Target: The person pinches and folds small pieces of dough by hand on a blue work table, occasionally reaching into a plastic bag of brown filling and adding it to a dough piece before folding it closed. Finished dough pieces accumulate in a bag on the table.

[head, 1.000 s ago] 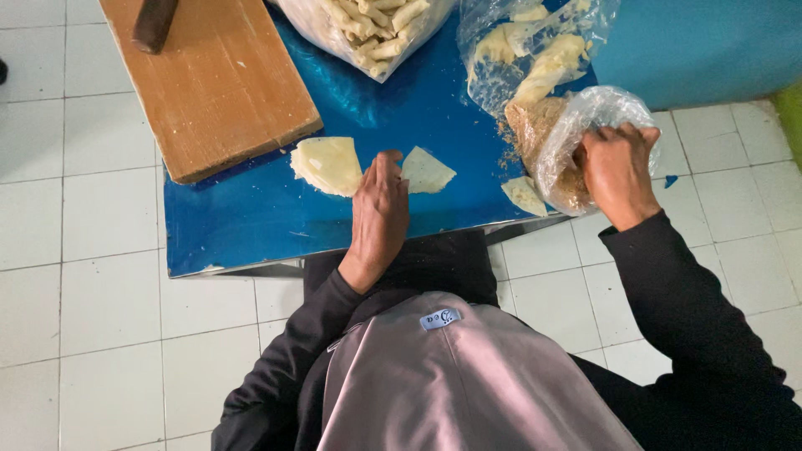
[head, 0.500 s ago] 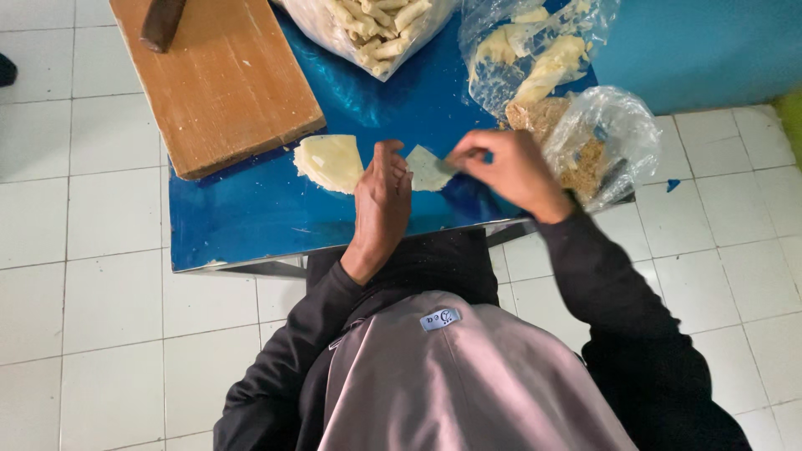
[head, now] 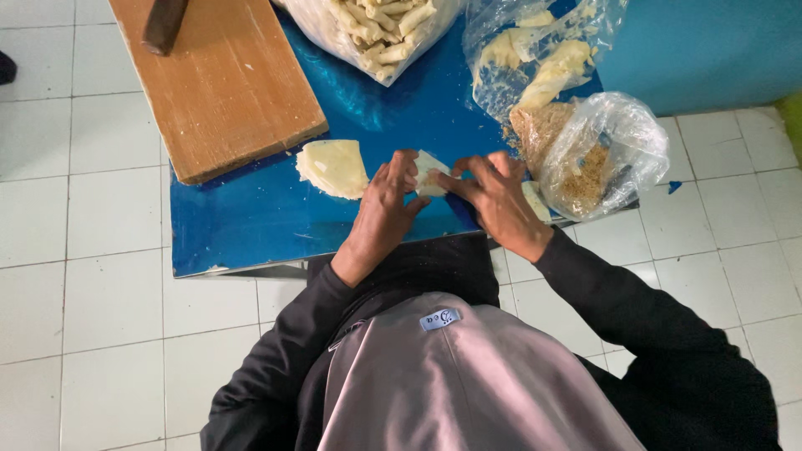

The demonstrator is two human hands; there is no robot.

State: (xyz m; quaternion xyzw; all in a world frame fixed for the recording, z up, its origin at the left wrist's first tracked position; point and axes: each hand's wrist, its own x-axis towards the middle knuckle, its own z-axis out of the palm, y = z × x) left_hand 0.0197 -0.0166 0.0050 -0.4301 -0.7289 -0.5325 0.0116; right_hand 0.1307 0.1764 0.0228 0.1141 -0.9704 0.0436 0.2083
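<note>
Dough, thin and pale, sits as a small folded piece [head: 431, 172] on the shiny blue tabletop [head: 251, 225]. The left hand [head: 386, 205] and right hand [head: 498, 196] both pinch it, fingers closed on its two ends. Beside it lies a soft, flat stack of the same pale sheets [head: 334, 167]. A smooth brown wooden board [head: 225, 83] rests farther back. A crinkly clear bag of brown crumbs [head: 597, 154] stands by the right hand, and another clear bag of little rolled sticks [head: 376, 29] sits behind. A second ago the right hand was at the crumb bag; now it has come over to the dough.
</note>
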